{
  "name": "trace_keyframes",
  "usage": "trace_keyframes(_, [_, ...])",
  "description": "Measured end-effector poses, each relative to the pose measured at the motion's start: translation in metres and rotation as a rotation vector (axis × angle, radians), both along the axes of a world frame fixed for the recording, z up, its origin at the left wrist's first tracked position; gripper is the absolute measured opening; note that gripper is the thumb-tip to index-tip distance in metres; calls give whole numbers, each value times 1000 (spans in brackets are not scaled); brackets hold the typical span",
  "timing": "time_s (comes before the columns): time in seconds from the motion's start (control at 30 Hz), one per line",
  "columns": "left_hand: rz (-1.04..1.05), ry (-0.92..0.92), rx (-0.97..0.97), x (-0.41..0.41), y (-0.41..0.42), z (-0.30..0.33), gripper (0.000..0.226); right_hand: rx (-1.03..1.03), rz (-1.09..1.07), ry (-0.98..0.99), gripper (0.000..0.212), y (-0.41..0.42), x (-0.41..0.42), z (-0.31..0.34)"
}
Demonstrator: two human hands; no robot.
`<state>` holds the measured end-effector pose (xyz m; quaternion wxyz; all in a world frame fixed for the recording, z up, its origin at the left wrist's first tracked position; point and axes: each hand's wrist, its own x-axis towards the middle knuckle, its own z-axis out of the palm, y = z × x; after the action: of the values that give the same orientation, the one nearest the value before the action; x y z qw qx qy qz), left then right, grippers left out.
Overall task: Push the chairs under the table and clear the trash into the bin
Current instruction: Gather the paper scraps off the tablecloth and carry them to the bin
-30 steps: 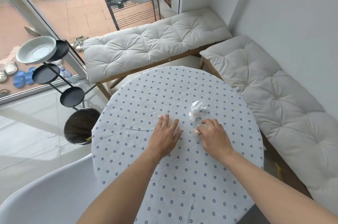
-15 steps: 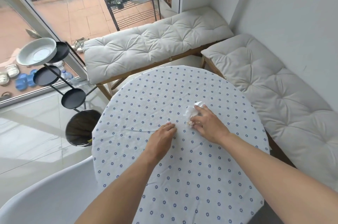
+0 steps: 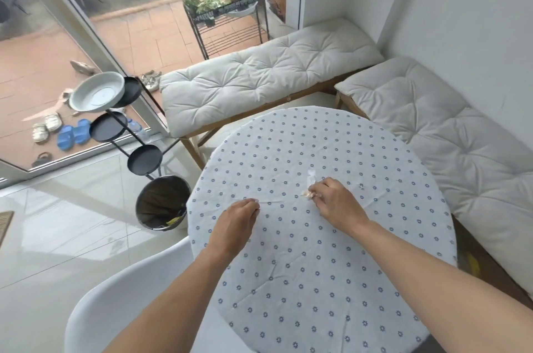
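Note:
A round table (image 3: 317,280) wears a white cloth with small blue flowers. My right hand (image 3: 336,199) rests near its middle, fingers closed on a crumpled white tissue (image 3: 311,179) and a small tan scrap (image 3: 306,194); most of the tissue is hidden in the fist. My left hand (image 3: 238,217) lies on the cloth to the left with its fingers curled and nothing visible in it. A white plastic chair (image 3: 121,309) stands at the table's near left edge. The round metal bin (image 3: 161,202) sits on the floor left of the table, a yellow scrap inside.
Two cushioned benches (image 3: 259,75) line the far side and the right wall (image 3: 450,150). A black tiered stand (image 3: 121,133) holding a pale bowl (image 3: 96,91) rises just behind the bin. A glass door is at the left, with shoes outside.
My right hand reached forward to the crumpled tissue and closed around it, drawing it in with the tan scrap. My left hand's fingers curled from flat, and the view shifted right.

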<state>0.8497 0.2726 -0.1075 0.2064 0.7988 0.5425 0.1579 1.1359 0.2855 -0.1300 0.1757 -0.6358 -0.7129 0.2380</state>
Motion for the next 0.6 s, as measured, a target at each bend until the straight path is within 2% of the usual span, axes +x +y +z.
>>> trace_keyframes(0.23, [6, -39, -21, -96, -22, 54, 17, -14, -10, 130, 22, -49, -123, 31])
trace_keyframes(0.6, [-108, 13, 67, -293, -81, 131, 19, 74, -69, 203, 15, -125, -333, 102])
